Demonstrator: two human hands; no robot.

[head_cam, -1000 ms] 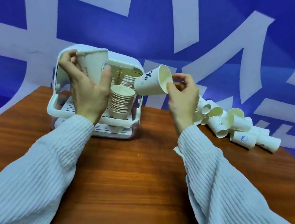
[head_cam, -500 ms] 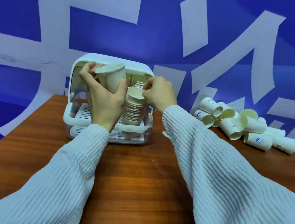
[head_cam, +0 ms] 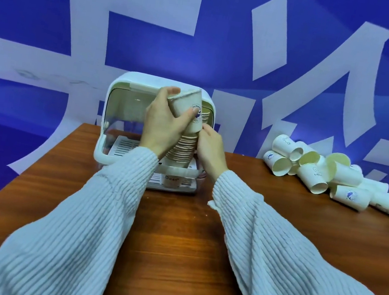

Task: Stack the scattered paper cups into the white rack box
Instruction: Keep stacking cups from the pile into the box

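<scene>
The white rack box [head_cam: 113,133] stands open at the back of the wooden table. A tall stack of nested paper cups [head_cam: 182,149] rises from its right half. My left hand [head_cam: 164,123] grips a single paper cup [head_cam: 189,110] with a blue logo, tilted, its base at the top of the stack. My right hand [head_cam: 211,147] rests against the stack's right side, fingers curled near the cup's base. A second stack shows behind, inside the box. A heap of scattered paper cups [head_cam: 323,171] lies on the table at the right.
The brown table [head_cam: 173,234] ends at a left edge running toward me. Behind it hangs a blue wall with large white characters. The box's left half shows a bare slotted white tray [head_cam: 124,147].
My right hand has set its cup on the stack and dropped to the stack's side. My left hand has carried its cup rightward over the stack. The view has shifted right.
</scene>
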